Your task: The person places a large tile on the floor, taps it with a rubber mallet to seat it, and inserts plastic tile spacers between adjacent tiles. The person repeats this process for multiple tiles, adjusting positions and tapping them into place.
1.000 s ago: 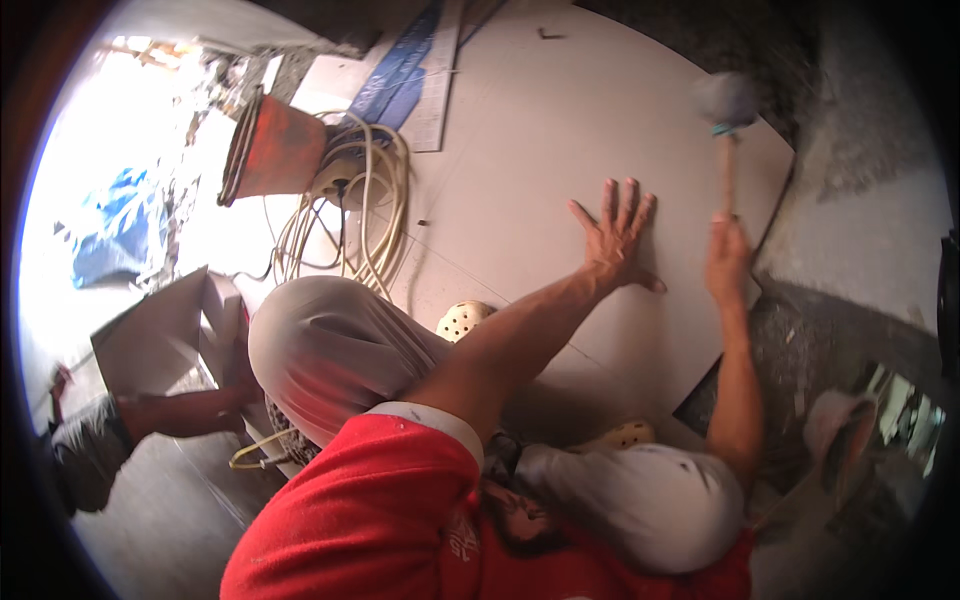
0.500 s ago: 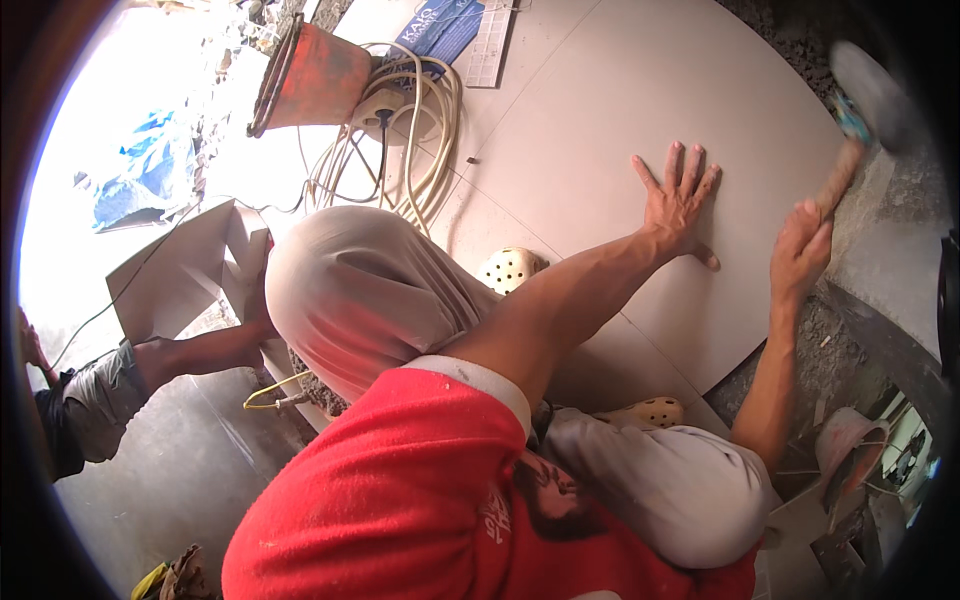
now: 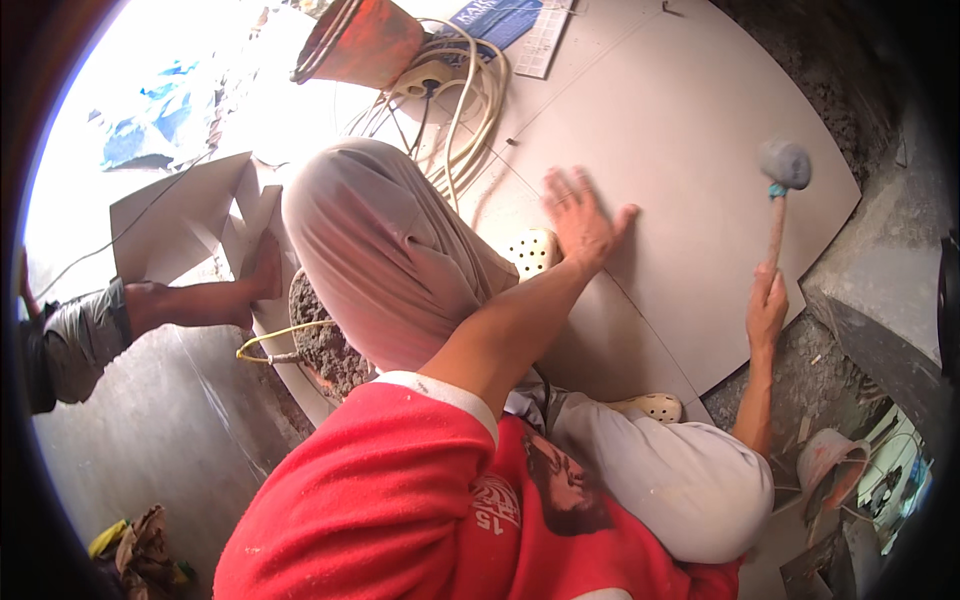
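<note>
My right hand (image 3: 766,310) is closed round the wooden handle of a rubber mallet (image 3: 784,166). Its grey head, with a blue-green band below it, is over the right part of a large pale floor tile (image 3: 690,210). Whether the head touches the tile, I cannot tell. My left hand (image 3: 583,222) is over the tile beside my cream perforated clog, fingers apart and slightly smeared by motion, holding nothing. Thin joint lines run between this tile and its neighbours.
An orange-red bucket (image 3: 362,45) stands at the far left, next to a coiled pale cable (image 3: 470,120). A bucket of dark mortar (image 3: 330,345) sits beside my left knee. Another person's bare leg (image 3: 200,302) reaches in at left. Rough cement (image 3: 890,190) borders the tile's right edge.
My left hand has shifted left and nearer across the tile. The mallet has come from beyond the tile's right edge to above the tile, with my right hand lower and further left.
</note>
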Motion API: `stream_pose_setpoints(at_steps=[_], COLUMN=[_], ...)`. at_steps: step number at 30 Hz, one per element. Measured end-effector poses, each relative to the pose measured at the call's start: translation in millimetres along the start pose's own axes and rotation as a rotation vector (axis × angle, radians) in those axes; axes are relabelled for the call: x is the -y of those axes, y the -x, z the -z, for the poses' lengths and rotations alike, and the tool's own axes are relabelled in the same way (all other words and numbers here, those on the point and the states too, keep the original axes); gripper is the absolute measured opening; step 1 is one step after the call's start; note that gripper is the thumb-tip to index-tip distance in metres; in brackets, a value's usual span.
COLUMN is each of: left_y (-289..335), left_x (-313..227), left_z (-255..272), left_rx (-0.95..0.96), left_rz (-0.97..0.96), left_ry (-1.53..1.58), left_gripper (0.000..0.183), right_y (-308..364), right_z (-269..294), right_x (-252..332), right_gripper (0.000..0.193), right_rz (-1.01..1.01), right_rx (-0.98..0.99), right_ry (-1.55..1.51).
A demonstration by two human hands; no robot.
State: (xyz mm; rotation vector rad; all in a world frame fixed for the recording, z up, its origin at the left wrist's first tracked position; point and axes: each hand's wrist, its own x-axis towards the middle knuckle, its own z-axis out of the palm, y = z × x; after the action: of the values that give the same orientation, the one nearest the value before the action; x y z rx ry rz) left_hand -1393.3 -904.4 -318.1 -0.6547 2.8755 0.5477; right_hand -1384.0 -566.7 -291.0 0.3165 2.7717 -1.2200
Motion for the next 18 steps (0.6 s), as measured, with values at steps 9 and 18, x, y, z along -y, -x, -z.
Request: stream_pose_setpoints(at_steps=[9, 18], left_y=[-17.8, -8.5], left_x=[0.9, 22.4], left_z=[31.2, 47.6], left_rx=[0.200, 0.335], left_rz=[0.355, 0.204], left_ry=[-0.016, -0.121], left_gripper=[0.134, 0.169], right_y=[35.9, 38.5], right_z=[-34.0, -39.3], right_x=[-1.3, 31.9], right_gripper=[0.054, 0.052], right_rz=[0.111, 0.059], right_rx=[0.161, 0.199], right_ry=[0.010, 0.014])
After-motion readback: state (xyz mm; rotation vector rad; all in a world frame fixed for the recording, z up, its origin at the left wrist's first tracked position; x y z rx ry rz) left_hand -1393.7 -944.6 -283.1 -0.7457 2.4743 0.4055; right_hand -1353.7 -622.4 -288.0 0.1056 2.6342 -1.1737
